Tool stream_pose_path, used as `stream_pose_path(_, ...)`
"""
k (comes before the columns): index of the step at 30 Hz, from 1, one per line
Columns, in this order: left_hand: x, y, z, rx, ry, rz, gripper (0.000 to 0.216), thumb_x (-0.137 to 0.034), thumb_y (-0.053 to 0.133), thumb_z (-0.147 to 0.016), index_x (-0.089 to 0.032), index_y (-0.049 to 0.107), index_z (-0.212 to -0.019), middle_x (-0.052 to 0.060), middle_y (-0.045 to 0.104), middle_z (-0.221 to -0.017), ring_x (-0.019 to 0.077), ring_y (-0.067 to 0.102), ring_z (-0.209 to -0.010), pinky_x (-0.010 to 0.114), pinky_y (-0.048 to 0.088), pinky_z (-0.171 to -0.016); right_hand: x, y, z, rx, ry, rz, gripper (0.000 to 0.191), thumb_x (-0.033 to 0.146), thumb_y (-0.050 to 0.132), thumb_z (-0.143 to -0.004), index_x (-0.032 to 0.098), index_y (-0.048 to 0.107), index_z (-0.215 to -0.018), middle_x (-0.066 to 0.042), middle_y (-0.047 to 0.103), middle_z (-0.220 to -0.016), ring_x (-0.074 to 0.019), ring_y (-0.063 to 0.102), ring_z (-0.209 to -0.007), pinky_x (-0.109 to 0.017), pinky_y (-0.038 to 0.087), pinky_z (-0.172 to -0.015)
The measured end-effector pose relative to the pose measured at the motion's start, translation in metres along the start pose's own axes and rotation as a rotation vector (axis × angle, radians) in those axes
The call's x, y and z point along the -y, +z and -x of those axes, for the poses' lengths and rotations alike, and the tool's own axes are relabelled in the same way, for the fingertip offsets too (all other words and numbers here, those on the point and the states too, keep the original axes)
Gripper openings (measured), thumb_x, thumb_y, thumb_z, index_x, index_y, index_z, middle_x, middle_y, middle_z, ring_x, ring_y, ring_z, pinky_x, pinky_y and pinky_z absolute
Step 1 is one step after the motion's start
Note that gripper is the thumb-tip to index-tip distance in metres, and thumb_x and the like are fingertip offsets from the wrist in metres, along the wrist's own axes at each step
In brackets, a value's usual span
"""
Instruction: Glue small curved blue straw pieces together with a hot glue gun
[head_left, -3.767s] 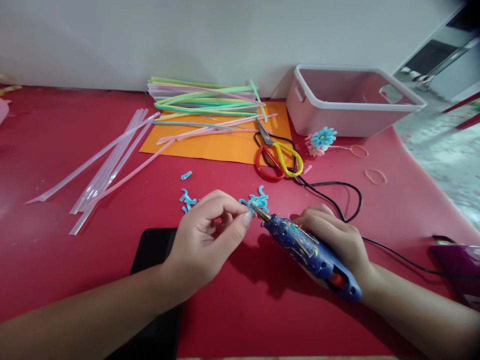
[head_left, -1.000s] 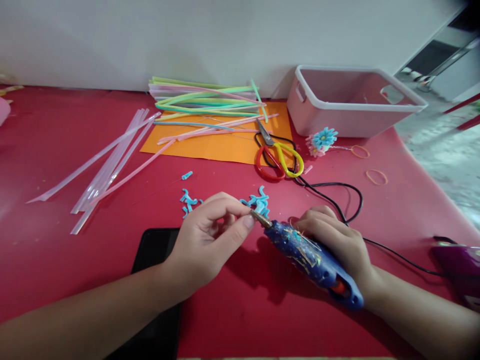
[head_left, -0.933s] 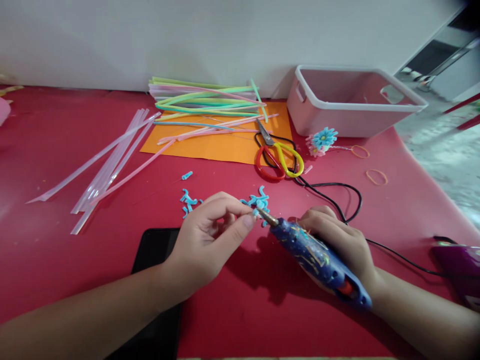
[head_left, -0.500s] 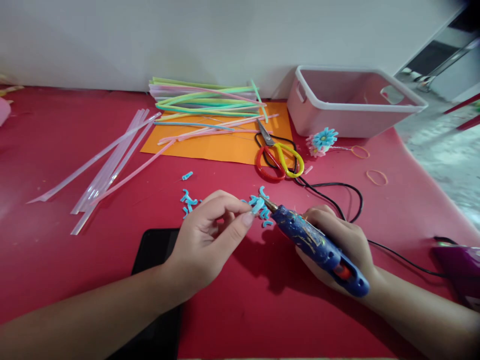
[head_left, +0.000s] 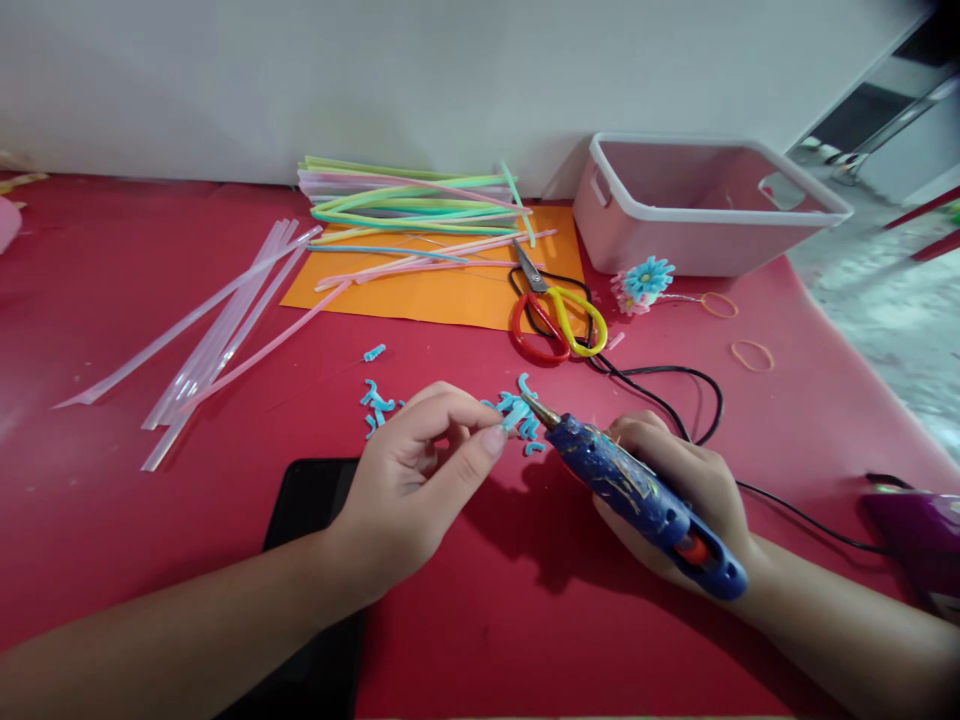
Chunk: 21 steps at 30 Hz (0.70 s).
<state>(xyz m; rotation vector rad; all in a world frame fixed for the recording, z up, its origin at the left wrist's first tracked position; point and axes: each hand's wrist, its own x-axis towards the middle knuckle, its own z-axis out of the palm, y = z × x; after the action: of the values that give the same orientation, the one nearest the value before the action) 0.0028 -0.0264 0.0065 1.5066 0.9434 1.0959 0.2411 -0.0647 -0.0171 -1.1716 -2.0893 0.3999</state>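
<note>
My left hand (head_left: pixel 427 480) pinches a small light-blue straw piece (head_left: pixel 514 415) between thumb and forefinger. My right hand (head_left: pixel 675 490) is closed around a blue hot glue gun (head_left: pixel 637 490), its metal nozzle pointing up and left, close to the held piece; whether they touch I cannot tell. Behind the fingers lie curled light-blue pieces (head_left: pixel 529 430) in a small heap, partly hidden by the left hand. More such pieces (head_left: pixel 377 400) lie left of that hand. A short blue piece on a thin stem (head_left: pixel 373 353) rests farther back.
Scissors (head_left: pixel 551 310) with red and yellow handles lie on orange paper (head_left: pixel 420 295) beside bundled coloured straws (head_left: pixel 412 200). Clear straws (head_left: pixel 225 330) are at left. A pink basket (head_left: pixel 675 240), a small flower (head_left: pixel 646 282), rubber bands, a black cord (head_left: pixel 697 372) and a dark phone (head_left: pixel 307 510) surround the hands.
The glue gun has shifted slightly right and down, its nozzle drawing back a little from the blue piece. My left hand stays nearly still.
</note>
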Motion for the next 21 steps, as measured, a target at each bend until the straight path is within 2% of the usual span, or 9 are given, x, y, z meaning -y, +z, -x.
stream_pose_path(10, 0.007, -0.004, 0.004, 0.055, -0.072, 0.182, 0.014, -0.019, 0.06, -0.093, -0.023, 0.065, -0.08, -0.003, 0.053, -0.077, 0.0075, 0.039, -0.054, 0.026, 0.035, -0.051, 0.0, 0.0, 0.0, -0.005, -0.03, -0.009, 0.014, 0.017, 0.062, -0.084, 0.025, 0.052, -0.091, 0.001, 0.058, -0.072, -0.0172, 0.055, -0.065, -0.031, 0.046, -0.065)
stream_pose_path(16, 0.011, -0.006, 0.005, 0.062, -0.163, 0.281, 0.013, -0.024, 0.061, -0.096, -0.023, 0.067, -0.084, -0.003, 0.054, -0.081, 0.0048, 0.037, -0.054, 0.024, 0.029, -0.049, -0.001, 0.001, -0.001, -0.004, -0.052, -0.008, 0.019, 0.014, 0.063, -0.082, 0.025, 0.051, -0.092, 0.001, 0.058, -0.072, -0.0166, 0.055, -0.067, -0.029, 0.047, -0.065)
stream_pose_path(21, 0.012, -0.004, 0.006, 0.053, -0.194, 0.335, 0.015, -0.024, 0.062, -0.096, -0.023, 0.067, -0.082, -0.005, 0.051, -0.078, 0.0042, 0.038, -0.057, 0.021, 0.029, -0.051, -0.001, 0.001, -0.001, 0.003, -0.057, -0.007, 0.018, 0.016, 0.063, -0.083, 0.025, 0.051, -0.092, 0.0, 0.059, -0.072, -0.0178, 0.056, -0.065, -0.031, 0.048, -0.064)
